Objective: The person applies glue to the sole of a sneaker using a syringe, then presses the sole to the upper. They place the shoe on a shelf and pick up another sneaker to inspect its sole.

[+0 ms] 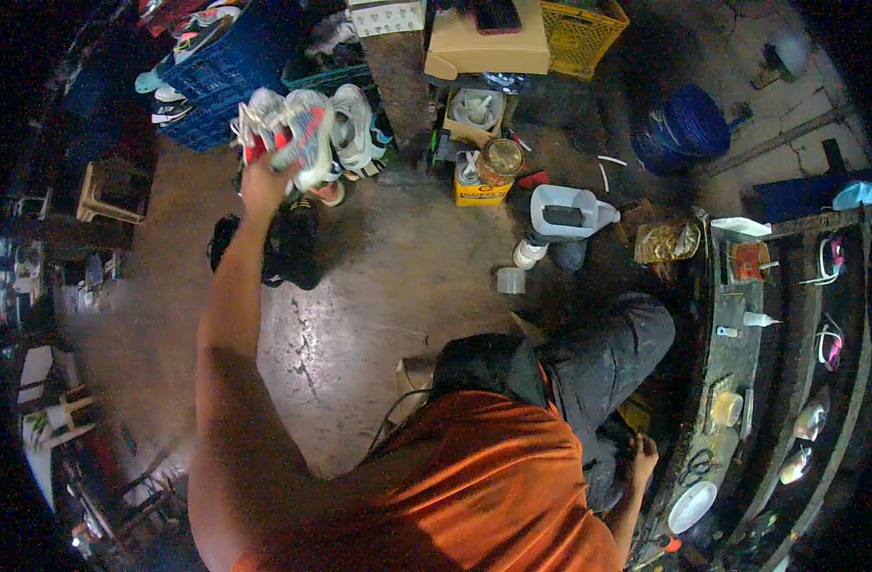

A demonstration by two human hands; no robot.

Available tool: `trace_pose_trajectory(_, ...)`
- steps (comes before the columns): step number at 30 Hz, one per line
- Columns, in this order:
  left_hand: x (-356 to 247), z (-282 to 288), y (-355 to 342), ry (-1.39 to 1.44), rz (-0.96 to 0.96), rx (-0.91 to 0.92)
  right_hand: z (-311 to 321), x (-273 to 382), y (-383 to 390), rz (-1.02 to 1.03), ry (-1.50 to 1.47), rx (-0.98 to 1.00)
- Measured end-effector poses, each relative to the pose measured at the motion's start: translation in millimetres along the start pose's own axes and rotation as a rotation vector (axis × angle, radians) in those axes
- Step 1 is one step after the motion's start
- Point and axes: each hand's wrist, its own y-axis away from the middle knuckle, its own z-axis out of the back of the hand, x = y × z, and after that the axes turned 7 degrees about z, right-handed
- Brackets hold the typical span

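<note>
At the far left my left arm is stretched out, and my left hand (266, 187) is closed on a white and grey sneaker (304, 139) with red patches. More pale shoes crowd around it, among them a light grey sneaker (351, 124) just to the right. A dark bundle (291, 250) lies on the floor below that hand. Down at the lower right, my right hand (644, 456) hangs beside my leg, near the wooden bench. Its fingers are curled together, and whatever is in them, if anything, is too small to tell.
Blue crates (228, 78) with shoes stand at the back left. A cardboard box (488, 43) and a yellow crate (581, 36) are at the back. On the floor are a white jug (565, 212) and a jar (500, 160). The wooden bench (731, 353) along the right carries scissors (699, 466).
</note>
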Motion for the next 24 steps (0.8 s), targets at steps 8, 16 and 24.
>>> trace_pose_trajectory(8, -12, -110, -125, 0.009, -0.294, 0.132, -6, 55, 11, -0.018, -0.082, 0.004)
trace_pose_trajectory(16, 1, -197, -122, -0.176, -0.221, 0.191, 0, 64, 19, -0.048, 0.028, -0.029)
trace_pose_trajectory(24, 17, -147, -128, -0.068, -0.088, 0.316, -6, 45, 29, -0.073, 0.07, -0.124)
